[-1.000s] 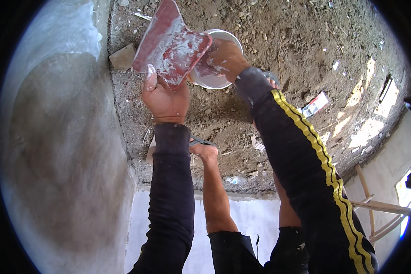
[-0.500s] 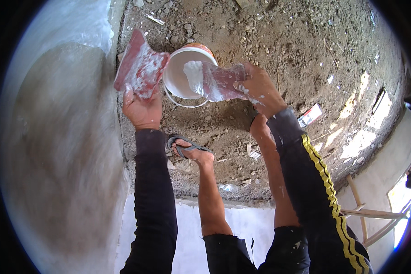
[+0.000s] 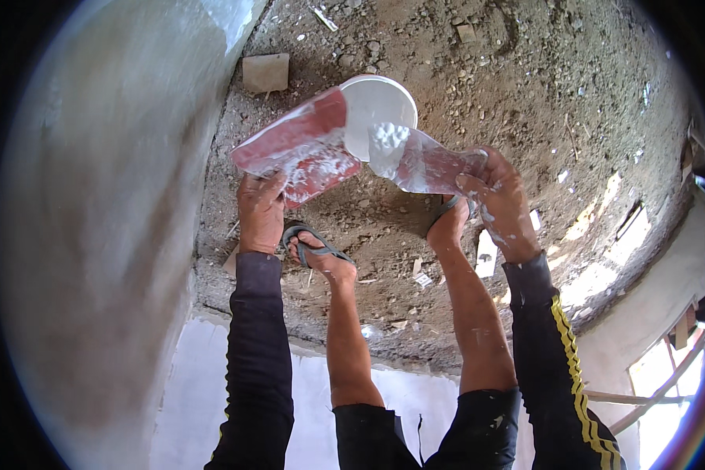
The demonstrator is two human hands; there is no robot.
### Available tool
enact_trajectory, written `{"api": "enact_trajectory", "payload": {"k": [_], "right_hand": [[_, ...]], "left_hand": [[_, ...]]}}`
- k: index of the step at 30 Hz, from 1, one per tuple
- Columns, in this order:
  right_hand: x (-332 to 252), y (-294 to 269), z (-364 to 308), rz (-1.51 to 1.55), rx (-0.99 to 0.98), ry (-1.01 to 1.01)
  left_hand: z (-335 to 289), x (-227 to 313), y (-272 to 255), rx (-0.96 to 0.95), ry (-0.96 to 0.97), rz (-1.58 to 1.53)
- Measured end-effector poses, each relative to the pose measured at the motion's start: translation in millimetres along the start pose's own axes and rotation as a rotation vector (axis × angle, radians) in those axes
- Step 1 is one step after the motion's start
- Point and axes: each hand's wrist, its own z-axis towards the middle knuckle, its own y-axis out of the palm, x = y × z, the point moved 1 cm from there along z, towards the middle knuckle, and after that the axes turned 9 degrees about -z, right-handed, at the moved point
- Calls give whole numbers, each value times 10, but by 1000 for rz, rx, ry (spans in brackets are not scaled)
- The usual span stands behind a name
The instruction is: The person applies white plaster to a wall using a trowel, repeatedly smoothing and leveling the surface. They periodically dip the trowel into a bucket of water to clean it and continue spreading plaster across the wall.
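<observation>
My left hand [image 3: 260,213] grips a bent red plastic spreader [image 3: 309,135], its face streaked with white putty. My right hand [image 3: 504,205] is closed on a second reddish plastic spreader [image 3: 437,166]. A lump of white putty [image 3: 388,139] sits on that one's left end. Between and just beyond the two spreaders is a white bucket [image 3: 382,98], its mouth facing me and its lower part covered by them. White smears mark the fingers and back of my right hand.
A plastered wall [image 3: 110,235] rises close on my left. Rough dirt ground [image 3: 493,86] holds stones, scraps and a square tile piece [image 3: 265,73]. My sandalled feet [image 3: 318,247] stand near the bucket. Wooden poles [image 3: 642,399] lean at the lower right.
The left spreader has tipped flatter and now overlaps the bucket's left side. The right spreader, with its putty, has drawn back toward me from the bucket's mouth. The whole view has shifted.
</observation>
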Motion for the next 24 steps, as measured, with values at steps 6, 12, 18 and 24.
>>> {"api": "enact_trajectory", "payload": {"k": [6,12,18,24], "right_hand": [[-253,81,-199,-84,51,-79],[-449,300,-329,-566,159,-414],[-501,400,-323,-769,164,-776],[-382,321,-342,-702,137,-893]], "left_hand": [[-11,-259,-39,-1,-128,37],[-94,-362,102,-11,-179,76],[-175,-328,264,-55,-212,176],[-83,-263,271,-198,-201,94]]}}
